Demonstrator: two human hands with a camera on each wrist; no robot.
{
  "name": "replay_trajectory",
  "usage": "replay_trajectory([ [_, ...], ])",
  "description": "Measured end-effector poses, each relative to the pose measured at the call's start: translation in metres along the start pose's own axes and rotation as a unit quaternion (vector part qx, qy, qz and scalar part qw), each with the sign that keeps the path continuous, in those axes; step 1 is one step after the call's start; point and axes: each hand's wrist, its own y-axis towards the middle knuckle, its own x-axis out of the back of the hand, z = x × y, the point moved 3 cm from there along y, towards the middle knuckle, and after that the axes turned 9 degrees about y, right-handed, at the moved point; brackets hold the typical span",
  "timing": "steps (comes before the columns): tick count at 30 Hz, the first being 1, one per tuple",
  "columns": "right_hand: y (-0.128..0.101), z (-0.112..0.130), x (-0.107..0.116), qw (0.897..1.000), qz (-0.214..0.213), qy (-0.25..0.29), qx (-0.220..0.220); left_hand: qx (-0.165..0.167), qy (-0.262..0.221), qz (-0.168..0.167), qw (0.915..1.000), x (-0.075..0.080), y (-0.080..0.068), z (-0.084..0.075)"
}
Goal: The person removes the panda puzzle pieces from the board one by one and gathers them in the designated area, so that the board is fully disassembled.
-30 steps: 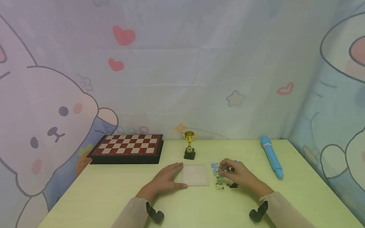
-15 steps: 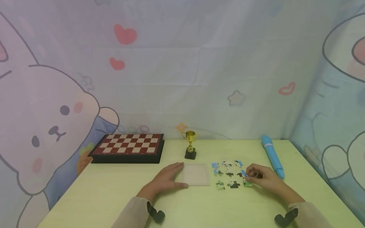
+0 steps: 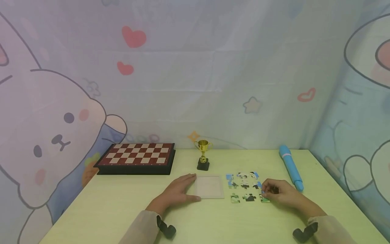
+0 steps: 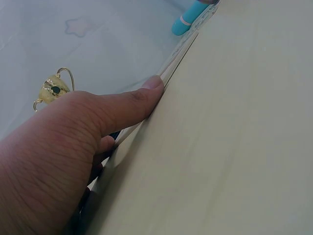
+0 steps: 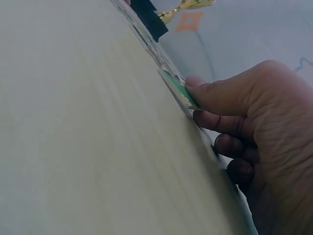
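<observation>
My left hand point(image 3: 177, 194) lies at the left side of a square, pale puzzle tray point(image 3: 209, 187), thumb by its near corner and fingertips by its far one. In the left wrist view the straight thumb point(image 4: 132, 105) lies along the tray's edge. My right hand point(image 3: 281, 192) pinches a green puzzle piece point(image 3: 264, 199) at the near right of the laid-out pieces. The right wrist view shows this piece point(image 5: 178, 89) tilted, with thumb and forefinger at its end and the other fingers curled. Several panda puzzle pieces point(image 3: 249, 197) lie in rows between tray and right hand.
A small gold trophy point(image 3: 202, 154) stands behind the tray. At the back left is a red-and-white chessboard box point(image 3: 137, 157). A blue pen-shaped tube point(image 3: 290, 167) lies at the right, beyond my right hand. A printed cloth point(image 3: 195, 84) hangs behind the table.
My right hand has moved right from over the pieces to the near right one and pinches it, uncovering the rows. My left hand and the tray stay put.
</observation>
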Motion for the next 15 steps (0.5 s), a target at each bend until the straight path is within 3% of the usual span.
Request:
replay_trajectory([
  [15, -0.0011, -0.0019, -0.0004, 0.999, 0.006, -0.023, 0.027, -0.002, -0.007, 0.002, 1.0, -0.0006, 0.0006, -0.0014],
])
